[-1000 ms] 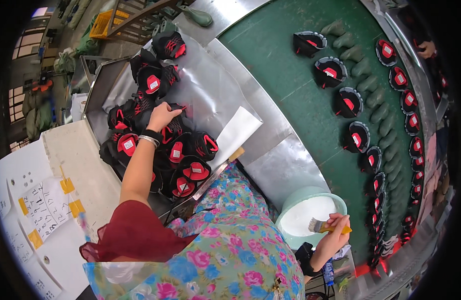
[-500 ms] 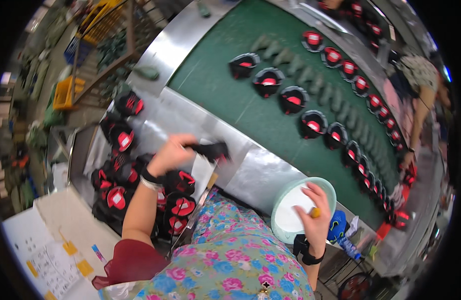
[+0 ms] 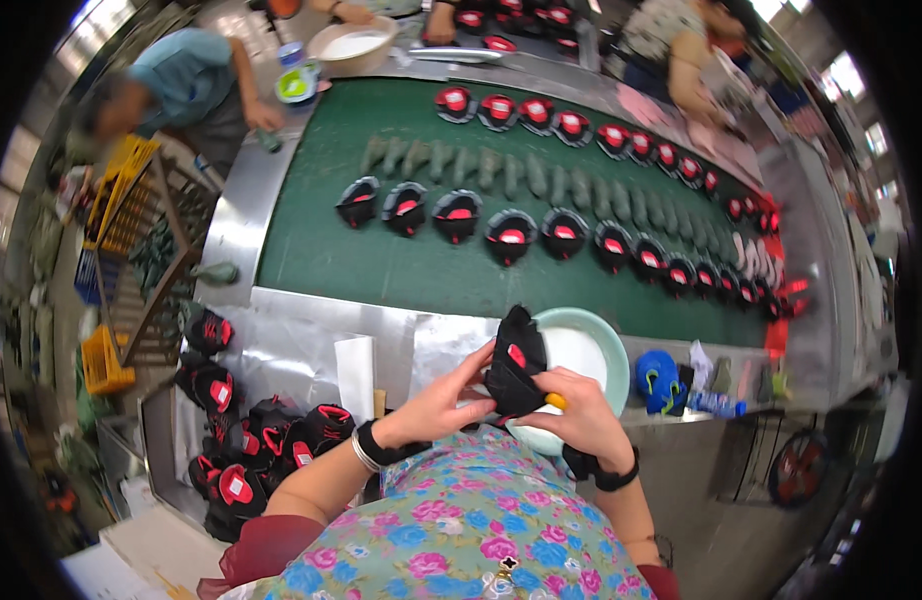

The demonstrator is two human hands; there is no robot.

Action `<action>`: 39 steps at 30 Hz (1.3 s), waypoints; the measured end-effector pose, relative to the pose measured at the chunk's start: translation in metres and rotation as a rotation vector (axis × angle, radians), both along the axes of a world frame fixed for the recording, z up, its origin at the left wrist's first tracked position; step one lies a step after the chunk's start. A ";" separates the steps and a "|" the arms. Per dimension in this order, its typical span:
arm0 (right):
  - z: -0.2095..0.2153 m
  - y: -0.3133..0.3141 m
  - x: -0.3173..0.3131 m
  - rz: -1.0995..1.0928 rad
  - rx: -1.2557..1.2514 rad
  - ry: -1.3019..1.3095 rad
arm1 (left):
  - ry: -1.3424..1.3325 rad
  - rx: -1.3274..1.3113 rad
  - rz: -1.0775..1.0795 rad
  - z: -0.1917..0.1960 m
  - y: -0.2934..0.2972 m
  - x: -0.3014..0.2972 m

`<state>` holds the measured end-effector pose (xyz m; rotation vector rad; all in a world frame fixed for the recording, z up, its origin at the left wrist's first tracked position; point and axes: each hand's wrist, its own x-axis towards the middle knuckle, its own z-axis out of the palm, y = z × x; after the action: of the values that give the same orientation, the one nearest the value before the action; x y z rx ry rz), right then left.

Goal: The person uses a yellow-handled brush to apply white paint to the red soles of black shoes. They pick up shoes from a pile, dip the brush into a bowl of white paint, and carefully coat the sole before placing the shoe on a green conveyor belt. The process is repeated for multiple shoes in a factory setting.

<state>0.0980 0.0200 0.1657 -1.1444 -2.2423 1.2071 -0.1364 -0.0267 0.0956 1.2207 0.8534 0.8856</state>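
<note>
A black shoe upper (image 3: 511,375) with a red patch is held up in front of me, at the left rim of a pale green basin (image 3: 615,350) of white liquid. My left hand (image 3: 443,402) grips the upper from its left side, thumb and fingers closed on it. On the other side, my right hand (image 3: 581,412) is closed around a tool whose yellow end (image 3: 555,401) pokes out. Its fingers also touch the upper. The rest of that tool is hidden. Several black-and-red shoe uppers (image 3: 234,484) lie heaped to my left.
Beyond the metal edge, a green belt (image 3: 316,255) carries rows of uppers and grey-green shoe lasts (image 3: 536,178). A blue item (image 3: 658,380) and a plastic bottle (image 3: 716,404) lie right of the basin. Co-workers stand at the far side; one in a blue shirt (image 3: 186,80) is far left.
My left hand has brought the upper rightward from near the heap to beside the basin. My right hand has moved from over the basin to meet it. The view has turned.
</note>
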 end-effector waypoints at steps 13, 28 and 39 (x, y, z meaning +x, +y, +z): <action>-0.046 -0.035 0.089 -0.414 0.218 0.006 | 0.237 -0.136 -0.031 -0.014 -0.058 0.035; -0.230 -0.073 0.141 -0.859 -0.063 -0.099 | -0.161 -0.828 0.153 -0.052 -0.065 0.073; -0.079 -0.060 0.130 -0.656 -0.147 0.385 | -0.336 -0.749 0.038 -0.081 -0.029 0.114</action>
<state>0.2276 -0.0395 0.0862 -1.4038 -1.3548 1.1825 -0.0223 -0.0554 0.0141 0.3926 0.8236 0.6757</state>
